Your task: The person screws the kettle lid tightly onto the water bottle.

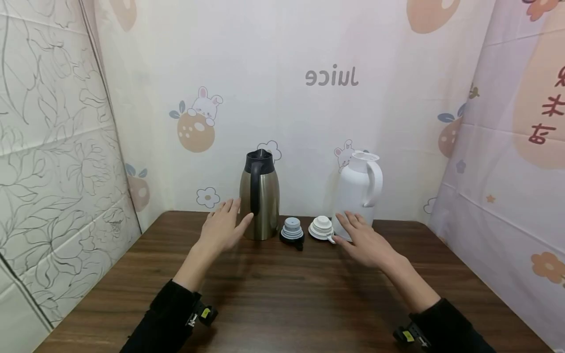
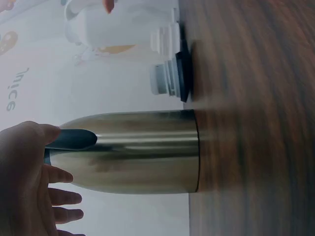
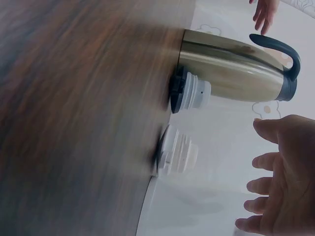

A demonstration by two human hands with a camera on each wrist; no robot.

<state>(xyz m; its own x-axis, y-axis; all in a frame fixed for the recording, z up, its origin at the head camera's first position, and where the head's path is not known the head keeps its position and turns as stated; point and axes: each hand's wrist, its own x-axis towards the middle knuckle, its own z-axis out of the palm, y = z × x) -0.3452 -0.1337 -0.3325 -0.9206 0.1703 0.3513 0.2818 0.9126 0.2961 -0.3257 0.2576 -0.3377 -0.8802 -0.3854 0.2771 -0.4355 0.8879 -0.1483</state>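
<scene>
A gold steel thermos jug [image 1: 267,196] with a black collar and handle stands upright at the back of the table, its top uncovered. My left hand [image 1: 222,225], fingers extended, hovers just in front and to the left of it, near the handle. To the right stands a white thermos jug [image 1: 350,189], handle facing right. My right hand [image 1: 364,240] reaches toward its lower body with straight fingers, holding nothing. Between the jugs lie two upturned stoppers: a grey one with a black cap [image 3: 194,92] and a white one [image 3: 179,153].
The brown wooden table [image 1: 282,304] runs up to a patterned cloth backdrop [image 1: 282,117] close behind the jugs. More printed cloth hangs along the left and right sides. A small device is strapped at each wrist.
</scene>
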